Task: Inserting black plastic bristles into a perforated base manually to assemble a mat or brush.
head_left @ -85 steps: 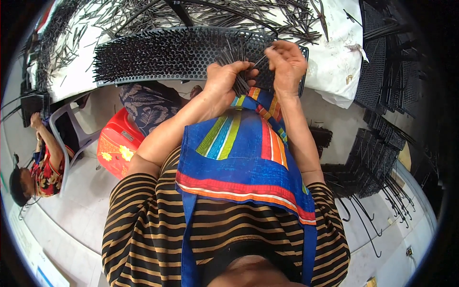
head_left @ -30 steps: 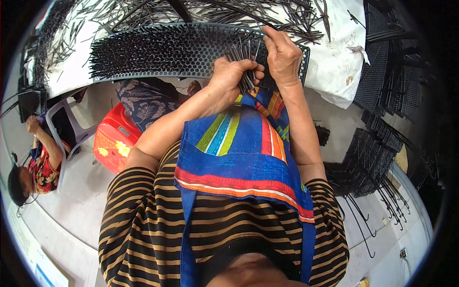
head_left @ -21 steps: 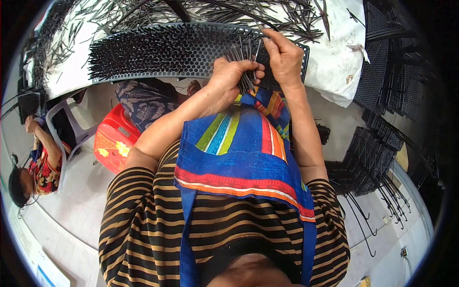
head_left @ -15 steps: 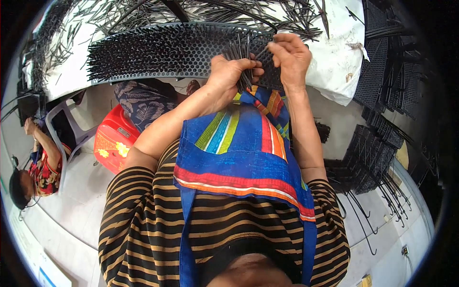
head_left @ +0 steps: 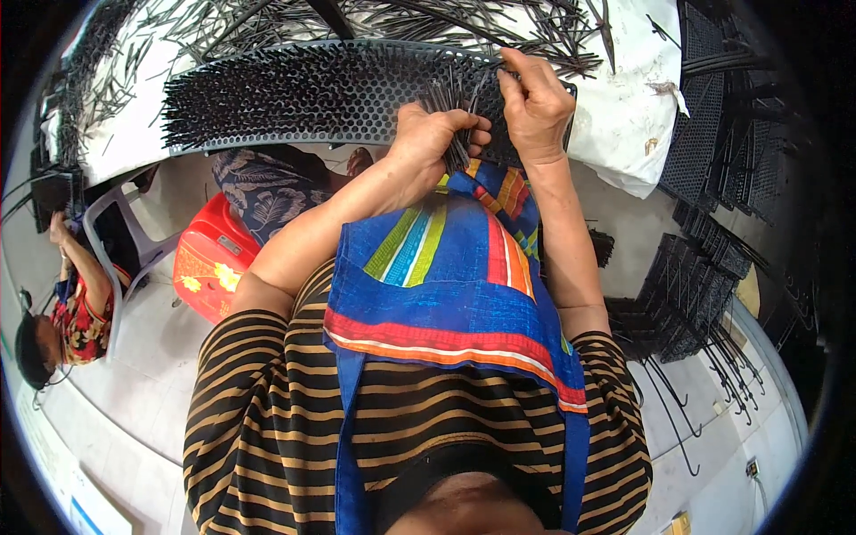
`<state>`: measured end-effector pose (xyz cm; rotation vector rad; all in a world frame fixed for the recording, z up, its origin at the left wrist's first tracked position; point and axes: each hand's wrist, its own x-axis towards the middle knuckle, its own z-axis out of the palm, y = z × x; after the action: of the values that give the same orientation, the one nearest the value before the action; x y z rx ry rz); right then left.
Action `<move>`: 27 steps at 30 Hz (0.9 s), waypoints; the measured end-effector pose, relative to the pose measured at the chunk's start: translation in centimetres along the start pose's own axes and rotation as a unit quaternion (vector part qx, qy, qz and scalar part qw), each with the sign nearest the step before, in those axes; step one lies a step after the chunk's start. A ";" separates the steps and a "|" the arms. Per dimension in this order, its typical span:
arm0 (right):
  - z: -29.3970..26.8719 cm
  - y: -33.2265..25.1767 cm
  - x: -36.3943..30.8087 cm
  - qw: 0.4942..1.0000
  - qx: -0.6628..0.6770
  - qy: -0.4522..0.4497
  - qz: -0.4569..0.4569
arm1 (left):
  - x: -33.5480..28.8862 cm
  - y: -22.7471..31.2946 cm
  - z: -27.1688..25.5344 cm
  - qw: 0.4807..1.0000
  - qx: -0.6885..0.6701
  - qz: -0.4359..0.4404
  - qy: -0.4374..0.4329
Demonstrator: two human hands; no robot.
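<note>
A long dark board full of round holes (head_left: pixel 374 125) lies at the table's near edge. Thin black rods (head_left: pixel 259 94) stand densely in its left and middle stretch, while holes show bare nearer my hands. My left hand (head_left: pixel 428 138) is closed around a bundle of thin dark rods (head_left: pixel 458 152), held over the board's right part. To its right, my right hand (head_left: pixel 540 105) hovers above the board's right end, thumb and forefinger bent together near the far edge. Whatever that pinch holds, if anything, is too small to make out.
Many loose black rods (head_left: pixel 192 27) lie scattered on the white table covering (head_left: pixel 615 134) behind the board. Dark perforated panels and racks with hooks (head_left: pixel 687 276) stand at right. A red stool (head_left: pixel 214 259) is below left, and another person (head_left: pixel 80 312) sits at far left.
My right hand has moved slightly up and away from the bundle, toward the board's far edge. My left hand stays in place with the rods. At far left, the other person's arm shifted slightly.
</note>
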<state>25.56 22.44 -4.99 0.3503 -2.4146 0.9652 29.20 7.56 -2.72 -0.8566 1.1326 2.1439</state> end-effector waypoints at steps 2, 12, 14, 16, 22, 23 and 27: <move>-0.5 -0.3 0.2 0.999 0.004 -0.017 0.033 | 0.0 0.0 0.0 1.000 -0.005 -0.012 -0.001; -0.5 0.0 -0.6 0.999 0.009 -0.039 0.032 | -0.1 -0.1 -0.3 0.999 -0.032 -0.010 -0.019; -1.6 -0.8 -0.9 0.866 0.334 -0.127 0.350 | -0.3 -0.1 -0.4 0.999 -0.033 -0.017 -0.031; -1.6 -0.7 -1.4 0.827 0.416 -0.111 0.362 | -0.5 -0.2 -0.5 0.998 -0.016 -0.028 -0.050; -1.4 -0.3 -1.1 0.838 0.426 0.042 0.339 | -0.5 -0.3 -0.3 1.000 -0.014 0.019 -0.021; -1.6 -0.4 -0.8 0.850 0.408 0.069 0.327 | -0.4 -0.4 -0.3 0.999 -0.014 0.019 -0.021; -0.9 1.3 -0.3 0.918 0.296 0.153 0.213 | -0.4 -0.7 -0.3 1.000 0.013 -0.011 -0.018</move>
<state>25.63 23.99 -5.38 -0.1341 -1.8976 1.8022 30.06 7.54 -2.95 -0.8108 1.1251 2.1150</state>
